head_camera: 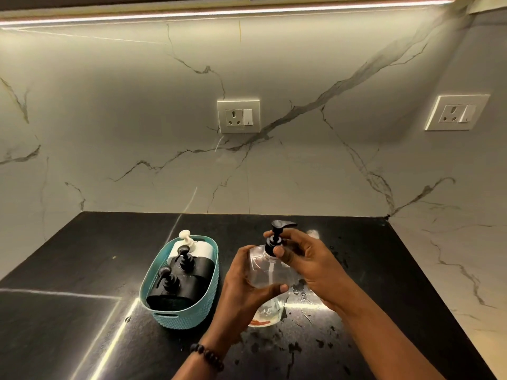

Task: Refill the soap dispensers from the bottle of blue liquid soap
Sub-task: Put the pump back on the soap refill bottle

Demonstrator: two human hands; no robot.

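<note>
Steadying the clear dispenser on the counter with my left hand wrapped around it, my right hand pinches its black pump collar. Unscrewing seems next; no blue soap bottle is visible.

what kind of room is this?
Probably a home kitchen or utility counter: dark stone countertop, marble-look backsplash with wall sockets, under-cabinet light strip, teal basket of pump bottles.

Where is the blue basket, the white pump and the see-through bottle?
blue basket (pixel 189 311), head view, front wall.
white pump (pixel 186 237), head view, its top.
see-through bottle (pixel 267 272), head view, clear body between the hands.
</note>
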